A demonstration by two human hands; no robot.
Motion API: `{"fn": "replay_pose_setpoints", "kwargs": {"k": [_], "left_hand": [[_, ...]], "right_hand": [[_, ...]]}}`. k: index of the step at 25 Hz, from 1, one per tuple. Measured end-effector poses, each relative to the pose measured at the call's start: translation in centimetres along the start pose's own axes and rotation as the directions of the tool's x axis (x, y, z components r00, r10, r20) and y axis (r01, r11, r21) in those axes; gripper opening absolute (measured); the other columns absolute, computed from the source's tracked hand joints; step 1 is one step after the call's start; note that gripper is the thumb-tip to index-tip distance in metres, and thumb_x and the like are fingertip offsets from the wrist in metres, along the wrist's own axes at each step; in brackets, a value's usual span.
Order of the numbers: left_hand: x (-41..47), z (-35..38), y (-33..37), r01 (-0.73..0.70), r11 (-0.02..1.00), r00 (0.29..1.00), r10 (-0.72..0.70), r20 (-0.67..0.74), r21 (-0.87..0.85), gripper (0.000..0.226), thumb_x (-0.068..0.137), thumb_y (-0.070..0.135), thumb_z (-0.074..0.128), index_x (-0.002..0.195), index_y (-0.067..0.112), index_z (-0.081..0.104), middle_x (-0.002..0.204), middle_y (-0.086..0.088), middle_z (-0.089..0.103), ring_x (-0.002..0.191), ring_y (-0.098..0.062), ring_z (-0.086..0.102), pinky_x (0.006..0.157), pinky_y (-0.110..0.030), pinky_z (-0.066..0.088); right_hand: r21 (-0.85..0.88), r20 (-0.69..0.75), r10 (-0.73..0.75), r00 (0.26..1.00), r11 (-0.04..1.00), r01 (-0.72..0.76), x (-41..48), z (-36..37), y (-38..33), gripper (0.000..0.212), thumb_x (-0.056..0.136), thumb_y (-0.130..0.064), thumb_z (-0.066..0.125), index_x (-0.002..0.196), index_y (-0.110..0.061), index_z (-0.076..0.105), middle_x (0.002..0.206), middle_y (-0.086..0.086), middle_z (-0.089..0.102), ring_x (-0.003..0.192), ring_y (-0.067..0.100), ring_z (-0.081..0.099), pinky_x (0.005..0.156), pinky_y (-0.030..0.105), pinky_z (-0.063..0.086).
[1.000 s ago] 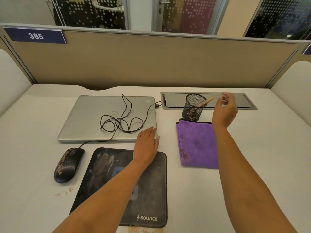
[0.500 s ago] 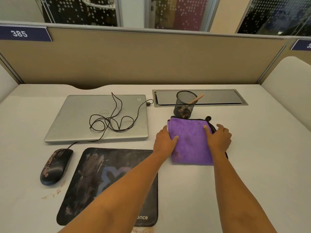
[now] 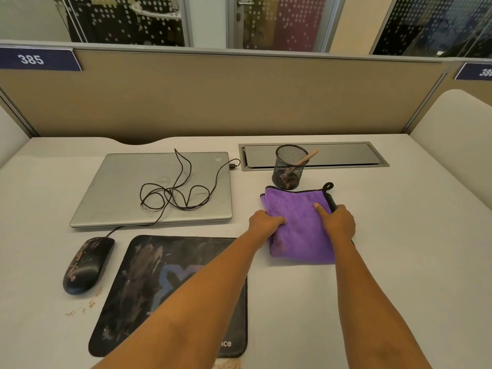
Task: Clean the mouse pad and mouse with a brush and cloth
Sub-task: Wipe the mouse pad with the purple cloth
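A folded purple cloth (image 3: pixel 298 214) with a black hem lies on the desk right of centre. My left hand (image 3: pixel 265 222) grips its left edge and my right hand (image 3: pixel 336 222) grips its right edge, thumb on top. A smeared black mouse pad (image 3: pixel 143 283) lies in front, partly under my left forearm. The dirty black mouse (image 3: pixel 85 265) sits to the pad's left. A wooden brush handle (image 3: pixel 308 156) sticks out of a black mesh cup (image 3: pixel 288 169) just behind the cloth.
A shut silver laptop (image 3: pixel 119 193) lies at the back left with the mouse's black cable (image 3: pixel 175 193) coiled on it. A grey cable hatch (image 3: pixel 346 155) is set into the desk behind the cup. A beige partition (image 3: pixel 239 97) closes the back. Brown crumbs (image 3: pixel 82 307) lie near the mouse.
My left hand left the mouse pad and my right hand came down from the cup; both now hold the cloth's sides. Since half a second ago my grip on the edges has tightened.
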State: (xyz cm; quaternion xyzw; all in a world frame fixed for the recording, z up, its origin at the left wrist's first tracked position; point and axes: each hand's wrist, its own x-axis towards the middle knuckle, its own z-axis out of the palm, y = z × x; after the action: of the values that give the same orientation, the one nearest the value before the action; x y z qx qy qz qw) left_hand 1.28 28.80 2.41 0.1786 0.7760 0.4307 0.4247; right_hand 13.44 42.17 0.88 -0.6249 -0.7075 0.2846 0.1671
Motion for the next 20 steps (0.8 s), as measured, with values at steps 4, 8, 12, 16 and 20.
{"fn": "replay_pose_setpoints", "kwargs": {"k": [4, 8, 12, 16, 20], "left_hand": [[-1.4, -1.0, 0.4, -0.020, 0.990, 0.999, 0.024, 0.026, -0.143, 0.032, 0.084, 0.029, 0.060, 0.111, 0.014, 0.053, 0.111, -0.005, 0.058, 0.095, -0.022, 0.054, 0.075, -0.031, 0.047], [-3.3, -2.9, 0.4, -0.225, 0.965, 0.973, 0.214, -0.091, -0.132, 0.030, 0.087, 0.026, 0.052, 0.116, 0.022, 0.052, 0.101, 0.005, 0.058, 0.094, -0.019, 0.055, 0.073, -0.026, 0.045], [-5.6, -5.3, -0.4, -0.318, 0.933, 0.942, 0.290, -0.169, -0.166, 0.037, 0.091, 0.024, 0.044, 0.128, 0.026, 0.047, 0.098, 0.009, 0.056, 0.090, -0.012, 0.056, 0.072, -0.023, 0.044], [-7.7, -8.0, -1.2, -0.366, 0.923, 0.924, 0.344, -0.169, -0.119, 0.039, 0.095, 0.028, 0.040, 0.134, 0.030, 0.041, 0.107, 0.007, 0.055, 0.096, -0.014, 0.053, 0.081, -0.028, 0.041], [-10.7, -10.4, -2.1, -0.308, 0.854, 0.951, 0.266, -0.158, -0.419, 0.022, 0.095, 0.025, 0.040, 0.104, 0.028, 0.060, 0.101, -0.002, 0.066, 0.096, -0.020, 0.060, 0.077, -0.029, 0.047]], "right_hand": [[0.131, 0.079, -0.016, 0.997, 0.991, 0.006, -0.7, -1.0, -1.1, 0.058, 0.087, -0.049, 0.058, 0.119, -0.002, 0.046, 0.118, 0.020, 0.057, 0.106, 0.036, 0.056, 0.087, 0.043, 0.046], [0.199, 0.078, -0.064, 0.995, 0.979, 0.048, -3.4, -2.1, -3.0, 0.058, 0.085, -0.043, 0.063, 0.124, -0.005, 0.042, 0.122, 0.019, 0.055, 0.109, 0.037, 0.055, 0.089, 0.046, 0.046], [0.463, 0.193, -0.179, 0.965, 0.884, 0.072, -7.8, -3.8, -6.3, 0.055, 0.086, -0.032, 0.065, 0.131, -0.014, 0.038, 0.128, 0.010, 0.052, 0.108, 0.026, 0.054, 0.089, 0.039, 0.047], [0.648, 0.386, -0.457, 0.801, 0.752, 0.116, -13.7, -5.2, -9.3, 0.032, 0.096, -0.023, 0.050, 0.127, -0.025, 0.042, 0.124, 0.000, 0.058, 0.101, 0.009, 0.062, 0.075, 0.027, 0.053], [0.701, 0.412, -0.649, 0.639, 0.674, 0.233, -18.9, -3.4, -10.7, 0.033, 0.098, -0.009, 0.043, 0.131, -0.019, 0.045, 0.127, -0.003, 0.058, 0.109, 0.004, 0.060, 0.085, 0.027, 0.055]]}}
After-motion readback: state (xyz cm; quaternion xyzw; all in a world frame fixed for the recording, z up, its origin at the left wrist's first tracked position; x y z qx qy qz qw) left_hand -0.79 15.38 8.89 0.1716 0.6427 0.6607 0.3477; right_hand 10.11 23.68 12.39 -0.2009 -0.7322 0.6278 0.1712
